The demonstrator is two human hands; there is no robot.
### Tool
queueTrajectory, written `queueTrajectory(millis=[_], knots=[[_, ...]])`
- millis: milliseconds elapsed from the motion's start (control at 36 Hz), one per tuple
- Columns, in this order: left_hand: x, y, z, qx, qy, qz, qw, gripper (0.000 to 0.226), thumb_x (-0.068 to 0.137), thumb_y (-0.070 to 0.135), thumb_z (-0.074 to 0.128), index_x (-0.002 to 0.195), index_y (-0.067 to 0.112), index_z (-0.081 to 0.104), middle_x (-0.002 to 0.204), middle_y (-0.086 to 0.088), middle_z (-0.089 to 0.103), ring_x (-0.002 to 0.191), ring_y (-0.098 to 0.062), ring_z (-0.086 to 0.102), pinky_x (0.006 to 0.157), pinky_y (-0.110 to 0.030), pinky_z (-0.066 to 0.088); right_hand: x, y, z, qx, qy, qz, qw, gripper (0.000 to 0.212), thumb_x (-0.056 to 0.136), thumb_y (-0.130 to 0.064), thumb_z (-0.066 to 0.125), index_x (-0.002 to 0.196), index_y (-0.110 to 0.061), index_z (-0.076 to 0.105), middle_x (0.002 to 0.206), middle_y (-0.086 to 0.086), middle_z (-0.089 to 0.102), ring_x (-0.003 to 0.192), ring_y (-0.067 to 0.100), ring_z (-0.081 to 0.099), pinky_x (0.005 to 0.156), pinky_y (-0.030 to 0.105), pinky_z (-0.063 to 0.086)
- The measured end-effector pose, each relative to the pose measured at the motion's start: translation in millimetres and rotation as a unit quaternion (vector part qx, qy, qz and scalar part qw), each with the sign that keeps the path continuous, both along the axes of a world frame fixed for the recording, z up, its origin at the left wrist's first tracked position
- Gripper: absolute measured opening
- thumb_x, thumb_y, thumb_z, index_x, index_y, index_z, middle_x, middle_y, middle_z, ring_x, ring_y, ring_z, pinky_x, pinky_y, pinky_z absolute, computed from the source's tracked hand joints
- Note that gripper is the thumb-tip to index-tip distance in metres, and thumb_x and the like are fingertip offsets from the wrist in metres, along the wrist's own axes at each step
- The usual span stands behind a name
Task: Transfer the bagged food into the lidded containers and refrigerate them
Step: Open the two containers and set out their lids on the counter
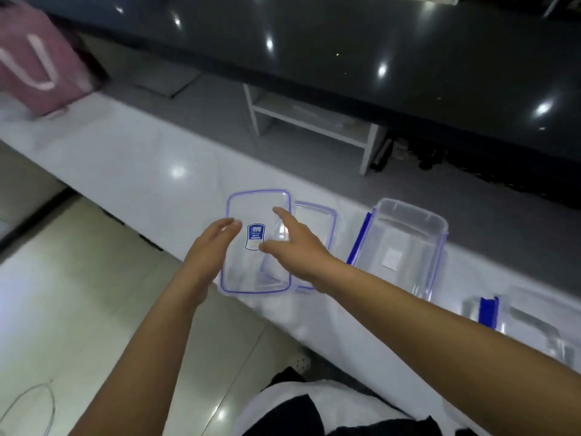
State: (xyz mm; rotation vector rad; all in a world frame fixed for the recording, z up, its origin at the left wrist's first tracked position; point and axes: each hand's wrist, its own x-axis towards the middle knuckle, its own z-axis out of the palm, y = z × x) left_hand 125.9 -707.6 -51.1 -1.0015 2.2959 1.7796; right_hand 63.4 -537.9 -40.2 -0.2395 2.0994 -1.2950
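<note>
Both hands are hovering over a clear lid [256, 243] with a blue seal, lying on the white counter [132, 171] left of an open container [401, 247]. The left hand [209, 247] is touching its left edge with relaxed fingers; the right hand [295, 243] is spread open above it, gripping nothing. The lid is likely light, stiff and slippery, best pinched by its long edges.
</note>
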Motion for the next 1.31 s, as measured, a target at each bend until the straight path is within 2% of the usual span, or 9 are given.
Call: queueTrajectory(millis=[139,222,389,472,583,806,944,1111,1306], knots=[[-38,-55,-24,-0.003,-0.051,0.004,0.999,0.047,0.093,0.059,0.056,0.130,0.030,0.059,0.135,0.004,0.059,0.124,-0.022,0.055,0.106,-0.049,0.046,-23,-57,-23,-0.024,-0.057,-0.054,0.997,0.081,0.091,-0.027,0.061,0.155,-0.044,0.015,0.157,0.003,0.036,0.137,0.031,0.040,0.109,0.045,0.042],[-55,-79,-37,-0.004,-0.066,-0.011,0.998,0.051,0.092,0.060,0.055,0.134,0.029,0.058,0.136,0.005,0.059,0.124,-0.021,0.056,0.105,-0.049,0.046,-31,-79,-37,-0.013,-0.076,-0.073,0.994,0.081,0.090,-0.029,0.059,0.154,-0.049,0.014,0.156,0.006,0.035,0.141,0.032,0.032,0.105,0.041,0.040],[-78,-108,-63,-0.054,-0.056,-0.095,0.992,0.058,0.095,0.056,0.054,0.146,0.029,0.049,0.153,0.001,0.048,0.136,-0.022,0.049,0.112,-0.040,0.039,-34,-99,-66,0.211,0.089,0.060,0.971,0.078,0.086,-0.051,0.050,0.153,-0.051,0.009,0.161,0.005,0.026,0.151,0.036,0.006,0.116,0.055,0.014],[-75,-108,-82,-0.191,-0.102,-0.215,0.952,0.066,0.095,0.059,0.053,0.154,0.034,0.036,0.162,-0.004,0.033,0.147,-0.026,0.033,0.118,-0.043,0.030,-26,-95,-91,0.295,0.155,0.140,0.933,0.074,0.091,-0.060,0.044,0.155,-0.046,0.010,0.169,0.002,-0.005,0.152,0.036,-0.016,0.117,0.061,-0.002],[-65,-102,-99,-0.335,-0.140,-0.305,0.880,0.079,0.093,0.066,0.047,0.159,0.042,0.010,0.169,-0.008,0.004,0.154,-0.033,0.009,0.122,-0.051,0.019,-16,-87,-117,0.348,0.220,0.172,0.895,0.078,0.093,-0.069,0.038,0.157,-0.044,0.002,0.167,0.004,-0.016,0.150,0.037,-0.023,0.116,0.062,-0.009],[-63,-98,-84,-0.372,-0.099,-0.315,0.867,0.079,0.096,0.064,0.045,0.159,0.041,0.005,0.170,-0.008,-0.004,0.154,-0.037,0.006,0.122,-0.053,0.017,-9,-71,-105,0.321,0.251,0.156,0.900,0.076,0.093,-0.068,0.039,0.157,-0.044,0.005,0.168,0.002,-0.011,0.152,0.030,-0.020,0.117,0.059,-0.009],[-85,-64,-51,-0.360,-0.008,-0.336,0.870,0.076,0.095,0.062,0.050,0.158,0.043,0.013,0.170,-0.005,0.001,0.155,-0.034,0.008,0.121,-0.053,0.018,-1,-17,-66,0.304,0.283,0.092,0.905,0.074,0.094,-0.067,0.040,0.157,-0.044,0.008,0.168,-0.001,-0.011,0.152,0.025,-0.022,0.119,0.057,-0.012],[-98,33,-22,-0.295,0.092,-0.427,0.850,0.074,0.094,0.058,0.055,0.157,0.045,0.018,0.170,-0.004,0.005,0.155,-0.029,0.006,0.122,-0.049,0.015,41,91,-17,0.310,0.273,-0.115,0.903,0.070,0.093,-0.067,0.041,0.156,-0.046,0.015,0.169,-0.005,-0.002,0.153,0.019,-0.013,0.122,0.051,-0.002],[-63,174,-22,-0.203,0.167,-0.608,0.749,0.077,0.093,0.059,0.055,0.156,0.049,0.013,0.170,0.001,-0.001,0.156,-0.023,0.000,0.124,-0.043,0.008,149,211,3,0.342,0.138,-0.400,0.839,0.066,0.092,-0.053,0.058,0.152,-0.039,0.034,0.166,-0.005,0.015,0.154,0.018,0.004,0.123,0.046,0.011]])
